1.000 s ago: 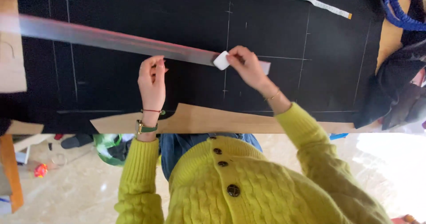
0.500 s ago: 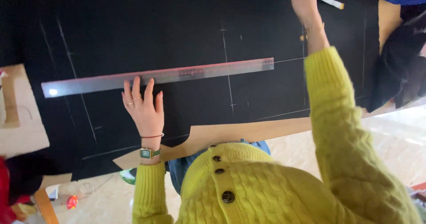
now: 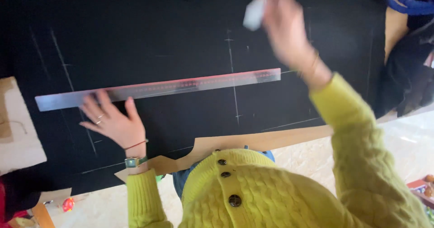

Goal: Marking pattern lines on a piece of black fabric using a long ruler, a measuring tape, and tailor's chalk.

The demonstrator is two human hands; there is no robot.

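Head view shows us marking out black fabric (image 3: 181, 29) spread over the bench (image 3: 398, 24), whose bare wood shows only at the far right corner. Our left hand (image 3: 113, 122) lies flat with fingers spread, pressing on the fabric and touching the lower edge of a long metal ruler (image 3: 158, 89) near its left end. That ruler runs almost the full width of the cloth, slightly tilted, its right end higher. Our right hand (image 3: 285, 27) is lifted above the fabric toward the far edge of the bench, blurred, and pinches a small white piece of chalk (image 3: 254, 12) between thumb and fingers. Faint chalk lines (image 3: 233, 79) already cross the cloth, one passing under the ruler's right part.

We judge the step in hand to be ruling a line: the straightedge is placed and steadied, the chalk not yet on the cloth. The next move would call for bringing the chalk down against the ruler's edge while the left hand keeps firm pressure so the ruler does not slide on the cloth. A brown paper pattern piece (image 3: 271, 140) lies along the near edge, just in front of our yellow cardigan (image 3: 271, 192).
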